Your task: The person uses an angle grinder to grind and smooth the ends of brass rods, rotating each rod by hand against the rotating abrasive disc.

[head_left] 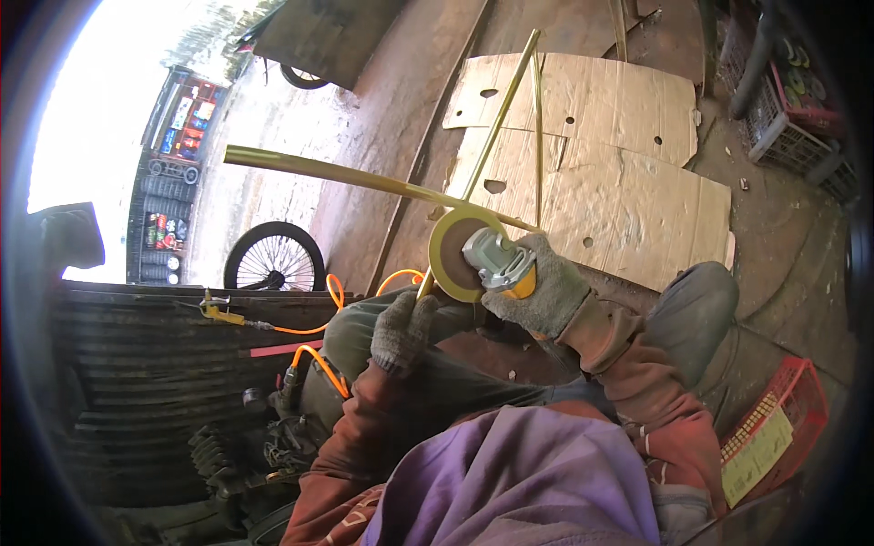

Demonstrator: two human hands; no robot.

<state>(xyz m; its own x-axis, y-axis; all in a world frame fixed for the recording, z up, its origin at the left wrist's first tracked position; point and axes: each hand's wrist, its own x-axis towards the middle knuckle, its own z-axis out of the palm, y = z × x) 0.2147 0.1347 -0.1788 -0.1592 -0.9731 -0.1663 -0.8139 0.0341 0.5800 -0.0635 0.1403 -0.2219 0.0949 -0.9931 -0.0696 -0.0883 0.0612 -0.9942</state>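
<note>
Head view showed the right hand point(543, 289), gloved, wrapped around a grinder point(496, 259) above the knees, its disc point(452, 255) against a brass frame point(364, 176). The left hand point(401, 329), gloved too, was closed on the frame's lower rod just below the disc. Thin yellow rods made up the frame, crossing at the disc and reaching up over cardboard point(628, 182). An orange hose point(319, 350) looped at the left thigh. A wheel point(274, 258) stood left, a red basket point(774, 428) right; open dirt lay beyond the cardboard
</note>
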